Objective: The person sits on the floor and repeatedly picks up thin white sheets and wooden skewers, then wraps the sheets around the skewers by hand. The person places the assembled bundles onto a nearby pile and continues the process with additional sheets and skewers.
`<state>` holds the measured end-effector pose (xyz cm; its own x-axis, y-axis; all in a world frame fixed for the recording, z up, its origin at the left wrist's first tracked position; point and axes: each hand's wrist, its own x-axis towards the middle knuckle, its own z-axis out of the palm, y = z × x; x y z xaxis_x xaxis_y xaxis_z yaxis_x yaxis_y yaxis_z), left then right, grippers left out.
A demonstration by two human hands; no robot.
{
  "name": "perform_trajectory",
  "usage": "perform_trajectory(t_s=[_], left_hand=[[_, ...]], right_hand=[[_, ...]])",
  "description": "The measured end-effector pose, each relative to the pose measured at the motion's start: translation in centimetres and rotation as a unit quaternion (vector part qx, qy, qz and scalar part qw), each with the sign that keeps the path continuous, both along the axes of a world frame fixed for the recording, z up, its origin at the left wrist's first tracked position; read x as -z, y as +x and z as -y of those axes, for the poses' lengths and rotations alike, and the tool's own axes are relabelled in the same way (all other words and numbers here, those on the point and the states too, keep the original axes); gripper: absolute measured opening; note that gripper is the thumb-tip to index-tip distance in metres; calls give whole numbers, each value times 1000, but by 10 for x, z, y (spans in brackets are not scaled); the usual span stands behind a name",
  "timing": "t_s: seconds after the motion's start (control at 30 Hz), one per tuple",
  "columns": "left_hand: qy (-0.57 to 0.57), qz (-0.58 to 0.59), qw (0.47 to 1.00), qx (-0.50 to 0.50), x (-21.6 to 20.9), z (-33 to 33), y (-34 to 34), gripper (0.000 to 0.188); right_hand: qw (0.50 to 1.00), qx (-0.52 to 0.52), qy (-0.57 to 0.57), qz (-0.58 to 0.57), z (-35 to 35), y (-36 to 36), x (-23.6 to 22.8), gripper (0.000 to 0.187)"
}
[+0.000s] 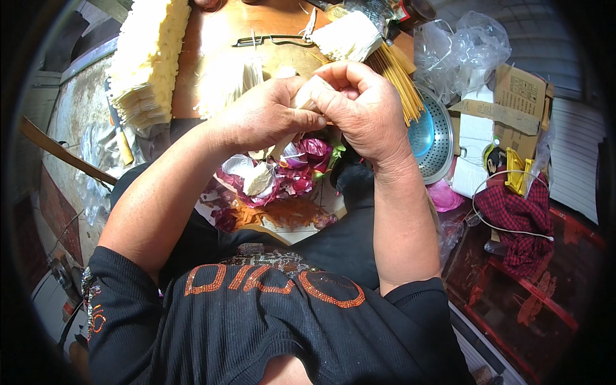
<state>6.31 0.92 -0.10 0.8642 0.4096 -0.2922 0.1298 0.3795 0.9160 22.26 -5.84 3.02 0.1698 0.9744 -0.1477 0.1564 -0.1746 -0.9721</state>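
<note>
A black shirt (256, 333) fills the bottom of the frame. At upper centre, the left hand (273, 114) and right hand (367, 109) meet around a pale strip (304, 97). Each grip is closed, thumb against fingers, with the strip pinched between them; the hidden fingertips cannot be made out. Purple peelings (300, 181) lie below the hands. The worktop (208, 42) spans the top of the frame, a pale stack (146, 58) at upper left, sticks (403, 83) and a colander (441, 144) at upper right.
</note>
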Motion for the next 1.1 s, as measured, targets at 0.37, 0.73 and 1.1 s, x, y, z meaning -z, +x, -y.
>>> perform_trajectory(t_s=[0.37, 0.73, 1.1], left_hand=[[28, -20, 999, -11, -7, 4, -1, 18], [51, -46, 997, 24, 2, 3, -2, 27], [34, -22, 999, -9, 6, 7, 0, 21]], right_hand=[[998, -32, -6, 51, -1, -2, -3, 24], [996, -38, -18, 78, -1, -2, -5, 19], [995, -33, -30, 95, -1, -2, -3, 17]])
